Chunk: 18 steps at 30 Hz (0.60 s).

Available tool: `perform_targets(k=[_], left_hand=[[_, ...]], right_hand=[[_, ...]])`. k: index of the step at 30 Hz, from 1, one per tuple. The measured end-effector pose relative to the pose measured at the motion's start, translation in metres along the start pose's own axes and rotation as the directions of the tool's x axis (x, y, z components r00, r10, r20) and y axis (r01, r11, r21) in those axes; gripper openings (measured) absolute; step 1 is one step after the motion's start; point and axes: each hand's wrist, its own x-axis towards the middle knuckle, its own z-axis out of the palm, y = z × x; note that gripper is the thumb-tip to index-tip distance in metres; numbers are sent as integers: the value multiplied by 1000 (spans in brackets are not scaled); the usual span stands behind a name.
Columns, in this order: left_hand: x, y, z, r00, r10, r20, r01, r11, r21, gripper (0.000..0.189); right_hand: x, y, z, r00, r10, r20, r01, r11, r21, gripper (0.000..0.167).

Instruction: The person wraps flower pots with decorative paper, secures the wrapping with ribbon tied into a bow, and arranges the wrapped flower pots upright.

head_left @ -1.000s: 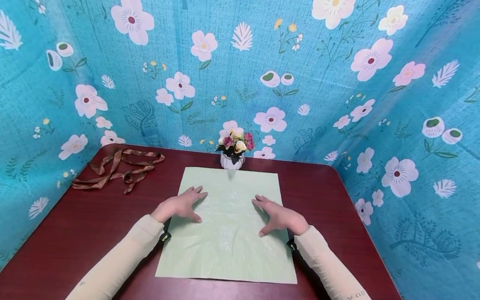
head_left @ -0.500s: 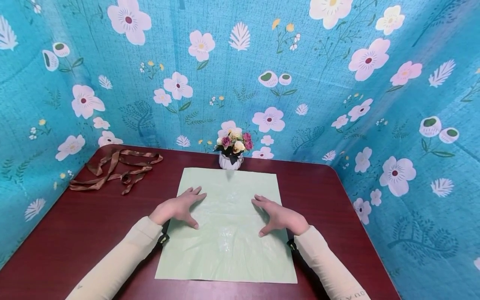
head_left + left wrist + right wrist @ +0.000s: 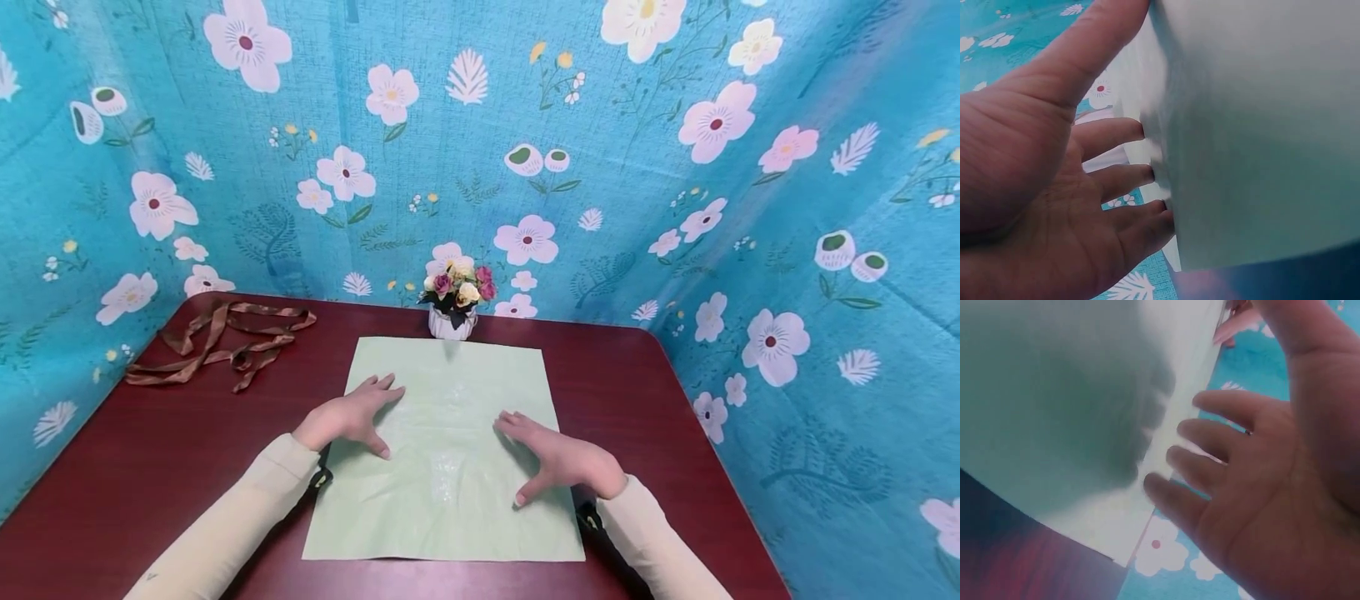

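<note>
A pale green square sheet [image 3: 442, 475] of thin, slightly glossy paper or plastic lies flat with faint creases. My left hand [image 3: 351, 418] is at its left side, fingers spread and thumb apart; in the left wrist view the fingertips [image 3: 1147, 174] rest on the sheet. Over the right side of the sheet is my right hand [image 3: 561, 457], fingers extended and thumb out to the side. The right wrist view shows its fingertips [image 3: 1175, 453] close over the sheet [image 3: 1054, 425], a shadow of the fingers falling on it. Neither hand grips anything.
A dark red table [image 3: 622, 367] carries the sheet. A small white ribbed vase [image 3: 452, 323] of artificial flowers stands just behind the sheet. At the back left lies a loose brown ribbon [image 3: 217, 342]. A blue floral curtain [image 3: 420, 167] hangs behind and along both sides.
My right hand has moved toward me along the sheet. The left thumb has shifted slightly toward me, the left hand otherwise staying about in place. The head view has turned slightly right.
</note>
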Motion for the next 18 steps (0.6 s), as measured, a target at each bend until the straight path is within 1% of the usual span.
perform_targets(k=[1, 3, 6, 12, 18], left_hand=[[0, 0, 0, 1000, 2, -3, -2, 1000, 7, 105], [1, -2, 1, 1000, 1, -9, -1, 1000, 9, 106], [-1, -4, 4, 1000, 10, -14, -10, 1000, 15, 106], [1, -6, 2, 1000, 21, -24, -20, 1000, 22, 106], [-1, -5, 2, 999, 26, -25, -26, 999, 20, 106]], right_hand=[[-3, -3, 2, 1000, -16, 4, 16, 1000, 0, 111], [-9, -8, 6, 1000, -23, 15, 23, 1000, -7, 109], [-18, -15, 13, 999, -4, 37, 5, 1000, -26, 105], [-33, -27, 18, 998, 36, 50, -31, 996, -85, 96], [-39, -33, 27, 998, 36, 60, -26, 988, -150, 99]])
